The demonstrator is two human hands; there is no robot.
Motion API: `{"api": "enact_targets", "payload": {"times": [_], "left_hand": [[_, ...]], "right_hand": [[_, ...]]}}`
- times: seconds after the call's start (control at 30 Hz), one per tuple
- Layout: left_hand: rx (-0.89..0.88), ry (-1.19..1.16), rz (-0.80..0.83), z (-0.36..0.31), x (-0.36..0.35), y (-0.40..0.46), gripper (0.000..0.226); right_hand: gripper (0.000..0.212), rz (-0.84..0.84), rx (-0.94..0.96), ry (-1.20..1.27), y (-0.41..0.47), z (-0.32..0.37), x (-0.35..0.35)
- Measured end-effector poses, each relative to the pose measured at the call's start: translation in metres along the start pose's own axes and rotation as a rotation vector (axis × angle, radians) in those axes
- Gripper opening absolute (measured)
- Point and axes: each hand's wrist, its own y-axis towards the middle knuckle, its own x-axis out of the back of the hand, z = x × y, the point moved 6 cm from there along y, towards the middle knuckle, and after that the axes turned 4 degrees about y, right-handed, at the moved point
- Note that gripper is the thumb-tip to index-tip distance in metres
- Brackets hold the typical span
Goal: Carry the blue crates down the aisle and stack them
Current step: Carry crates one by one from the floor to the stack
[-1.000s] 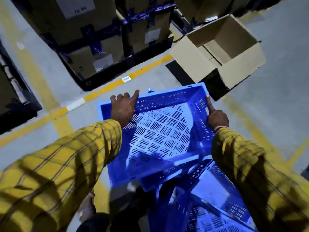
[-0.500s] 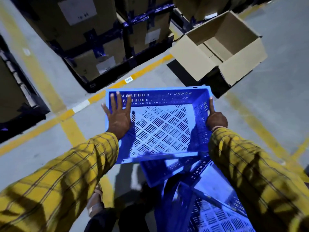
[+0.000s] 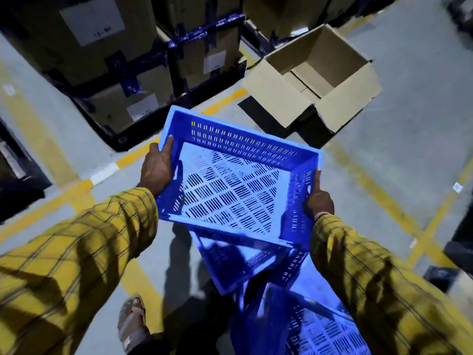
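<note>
We had top blue crate (image 3: 238,185) up off floor, over other crates (image 3: 258,267). Left hand (image 3: 156,168) gripped left rim, thumb inside. Right hand (image 3: 318,198) clamped right wall, thumb along rim. Open cardboard box (image 3: 314,78) sat beyond.

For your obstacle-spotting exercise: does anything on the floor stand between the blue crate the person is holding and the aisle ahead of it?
Yes. An open cardboard box sits on the floor just beyond the top crate, ahead and to the right. Both the left hand and right hand already grip the crate.
</note>
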Motion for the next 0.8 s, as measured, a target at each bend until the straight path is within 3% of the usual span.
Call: {"api": "enact_targets", "payload": {"times": [0.1,0.27,0.4,0.57,0.8], "left_hand": [[0.03,-0.088,-0.039,-0.001,0.005,-0.001,0.053],[-0.094,-0.014,-0.1,-0.005,0.026,-0.022,0.068],[-0.072,-0.02,-0.105,-0.003,0.052,-0.031,0.067],[0.002,0.004,-0.11,0.009,0.09,-0.048,0.071],[0.035,-0.015,-0.157,0.046,0.158,-0.099,0.084]], "right_hand": [[0.1,-0.004,-0.009,0.043,-0.005,-0.008,-0.007],[0.095,-0.065,0.03,0.102,-0.022,-0.001,0.005],[0.095,-0.098,0.049,0.151,-0.037,0.009,0.019],[0.079,-0.139,0.1,0.212,-0.054,0.032,0.052],[0.063,-0.128,0.279,0.268,-0.097,0.089,0.108]]}}
